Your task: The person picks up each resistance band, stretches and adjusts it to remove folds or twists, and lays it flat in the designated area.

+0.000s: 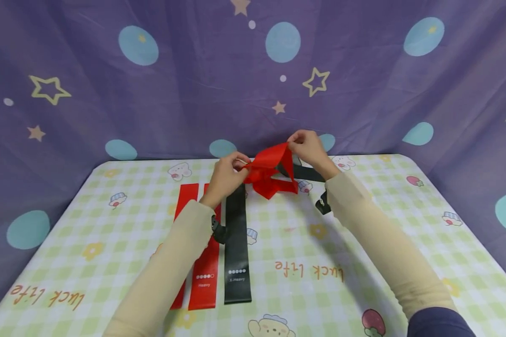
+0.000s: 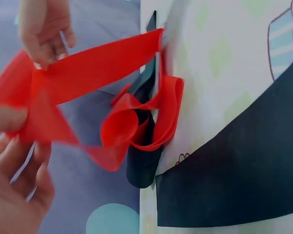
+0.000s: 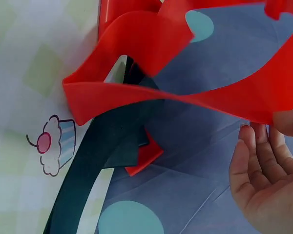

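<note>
Red band: a loop of thin red elastic [image 1: 266,171] is held up above the far edge of the table [image 1: 362,243], twisted and partly folded on itself, its lower folds hanging near the cloth.
Left hand: the left hand [image 1: 226,174] pinches one end of the red band between thumb and fingertips; its grip is narrow and closed on the strip.
Right hand: the right hand [image 1: 308,146] holds the other end, raised a little higher; fingers curl over the edge, with the palm partly open in the right wrist view.
Handling: I judge it light, soft and stretchy, with no stiffness; it flops and twists freely, and the smooth surface could slip from a loose pinch. The flat width near each end looks like the best place to take hold.
Flat bands: two red bands [image 1: 203,262] and a black band [image 1: 237,248] lie side by side on the table, under and beside the left forearm.
Other black band: another black band [image 1: 305,173] lies curved beneath the right wrist.
Backdrop: a purple curtain [image 1: 152,93] with stars and dots hangs behind.
</note>
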`<action>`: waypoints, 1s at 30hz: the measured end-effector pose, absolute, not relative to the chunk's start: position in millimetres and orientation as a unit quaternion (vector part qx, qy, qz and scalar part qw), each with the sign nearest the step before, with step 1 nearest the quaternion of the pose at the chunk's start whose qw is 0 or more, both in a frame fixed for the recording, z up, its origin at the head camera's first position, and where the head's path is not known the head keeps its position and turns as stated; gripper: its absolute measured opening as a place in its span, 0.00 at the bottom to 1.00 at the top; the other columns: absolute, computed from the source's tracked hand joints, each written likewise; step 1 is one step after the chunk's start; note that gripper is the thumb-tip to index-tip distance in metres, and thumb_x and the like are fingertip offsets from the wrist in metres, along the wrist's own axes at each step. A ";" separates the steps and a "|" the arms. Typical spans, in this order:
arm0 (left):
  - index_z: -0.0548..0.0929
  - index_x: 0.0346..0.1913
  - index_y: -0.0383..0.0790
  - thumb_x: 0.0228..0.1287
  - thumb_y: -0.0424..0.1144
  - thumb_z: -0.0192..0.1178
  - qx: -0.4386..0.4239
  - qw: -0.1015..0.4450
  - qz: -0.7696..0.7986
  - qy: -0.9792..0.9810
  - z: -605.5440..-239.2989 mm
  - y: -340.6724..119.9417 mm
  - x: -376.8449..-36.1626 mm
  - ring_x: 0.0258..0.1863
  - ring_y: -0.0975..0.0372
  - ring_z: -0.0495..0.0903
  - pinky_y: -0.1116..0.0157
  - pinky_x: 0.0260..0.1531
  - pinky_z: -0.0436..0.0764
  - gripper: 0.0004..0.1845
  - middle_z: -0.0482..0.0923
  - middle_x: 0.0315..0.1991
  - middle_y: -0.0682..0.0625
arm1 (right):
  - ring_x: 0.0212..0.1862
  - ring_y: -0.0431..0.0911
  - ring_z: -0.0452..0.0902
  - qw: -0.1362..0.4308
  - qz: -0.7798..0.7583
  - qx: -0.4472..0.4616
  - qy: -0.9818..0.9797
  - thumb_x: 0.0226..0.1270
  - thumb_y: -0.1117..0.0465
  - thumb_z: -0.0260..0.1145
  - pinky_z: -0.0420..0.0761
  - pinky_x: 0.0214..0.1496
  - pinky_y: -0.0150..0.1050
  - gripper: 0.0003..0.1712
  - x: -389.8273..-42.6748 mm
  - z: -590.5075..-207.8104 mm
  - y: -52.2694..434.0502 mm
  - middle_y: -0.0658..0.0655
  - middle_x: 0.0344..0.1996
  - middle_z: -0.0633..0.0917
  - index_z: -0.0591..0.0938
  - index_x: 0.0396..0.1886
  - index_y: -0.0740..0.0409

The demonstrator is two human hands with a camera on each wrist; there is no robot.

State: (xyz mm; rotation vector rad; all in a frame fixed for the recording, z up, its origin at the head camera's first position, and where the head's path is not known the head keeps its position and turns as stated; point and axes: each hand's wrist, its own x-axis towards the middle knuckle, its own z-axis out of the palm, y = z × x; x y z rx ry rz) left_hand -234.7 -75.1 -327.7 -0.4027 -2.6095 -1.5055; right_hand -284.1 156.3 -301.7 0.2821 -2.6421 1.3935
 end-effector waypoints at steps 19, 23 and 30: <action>0.82 0.47 0.36 0.60 0.32 0.64 -0.194 0.026 -0.548 -0.813 -318.0 -82.1 -227.6 0.38 0.56 0.77 0.67 0.40 0.79 0.12 0.82 0.40 0.43 | 0.35 0.52 0.78 0.034 0.408 0.103 -0.906 0.60 0.65 0.59 0.75 0.36 0.35 0.08 -278.4 -335.1 151.8 0.64 0.34 0.85 0.81 0.36 0.66; 0.84 0.44 0.37 0.60 0.35 0.65 -0.182 0.066 -0.524 -0.829 -316.9 -77.0 -228.3 0.37 0.56 0.77 0.65 0.38 0.81 0.10 0.82 0.38 0.44 | 0.36 0.52 0.78 0.021 0.418 0.105 -0.902 0.61 0.65 0.60 0.76 0.37 0.36 0.07 -269.0 -335.7 148.6 0.64 0.35 0.85 0.81 0.36 0.64; 0.86 0.40 0.38 0.59 0.38 0.66 -0.174 0.130 -0.501 -0.838 -314.9 -73.1 -232.1 0.39 0.57 0.74 0.63 0.42 0.79 0.08 0.77 0.39 0.45 | 0.38 0.52 0.78 0.042 0.459 0.131 -0.878 0.64 0.65 0.61 0.79 0.45 0.39 0.06 -250.5 -325.4 139.4 0.62 0.37 0.84 0.81 0.38 0.63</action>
